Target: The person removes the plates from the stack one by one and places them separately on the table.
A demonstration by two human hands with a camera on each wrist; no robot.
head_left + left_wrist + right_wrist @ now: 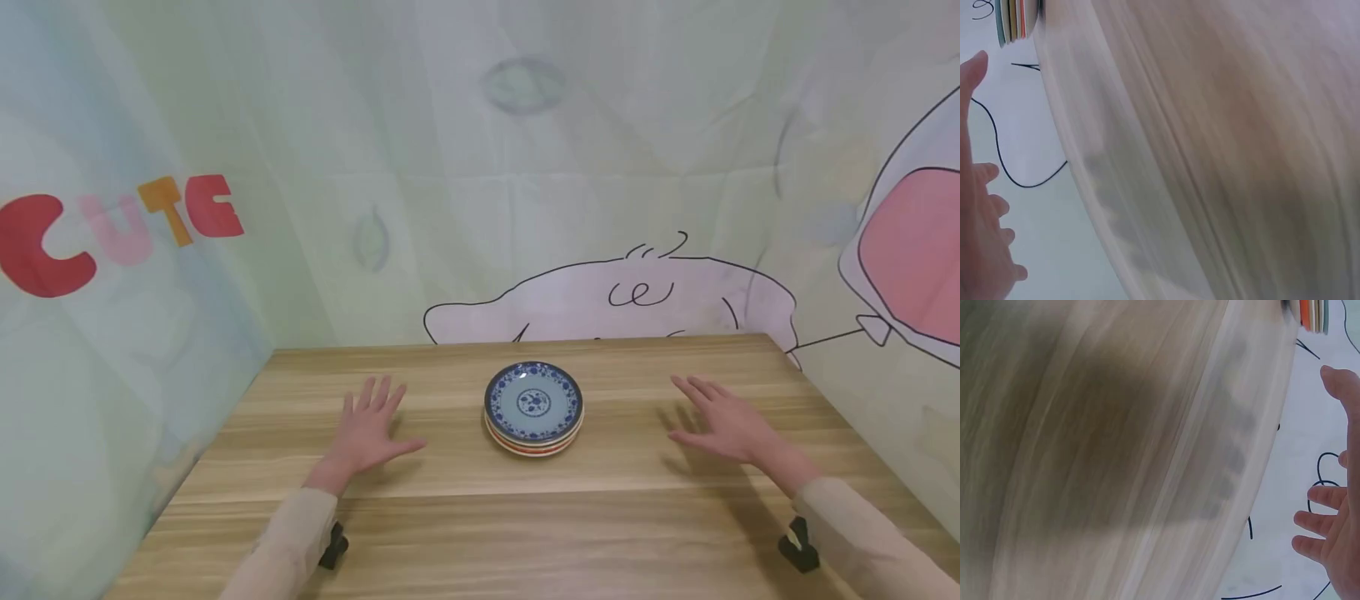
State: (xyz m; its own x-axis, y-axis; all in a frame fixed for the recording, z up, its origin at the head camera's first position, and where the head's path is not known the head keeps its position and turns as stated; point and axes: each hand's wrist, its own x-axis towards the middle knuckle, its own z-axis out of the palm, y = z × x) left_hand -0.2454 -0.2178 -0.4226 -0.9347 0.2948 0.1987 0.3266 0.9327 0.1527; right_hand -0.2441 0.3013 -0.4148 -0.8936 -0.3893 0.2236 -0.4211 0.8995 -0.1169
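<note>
A stack of several plates (pixel 534 408) sits on the wooden table, the top one pale blue with a dark blue patterned rim and a floral centre. Orange-red and cream edges show beneath it. To the left of the stack, my left hand (pixel 369 433) hovers over the wood, fingers spread and holding nothing. On the other side my right hand (pixel 723 423) is likewise raised with its fingers extended, casting a shadow below. Each wrist view shows the plate edges in an upper corner, the left wrist's plates (pixel 1016 19) and the right wrist's plates (pixel 1315 315), apart from the hands.
The wooden table (pixel 480 542) ends at a curtain (pixel 420 108) behind it, printed with cartoon outlines. Red, pink and orange letters (pixel 123 229) mark the cloth at the left. Small black devices (pixel 799 546) are strapped at the wrists.
</note>
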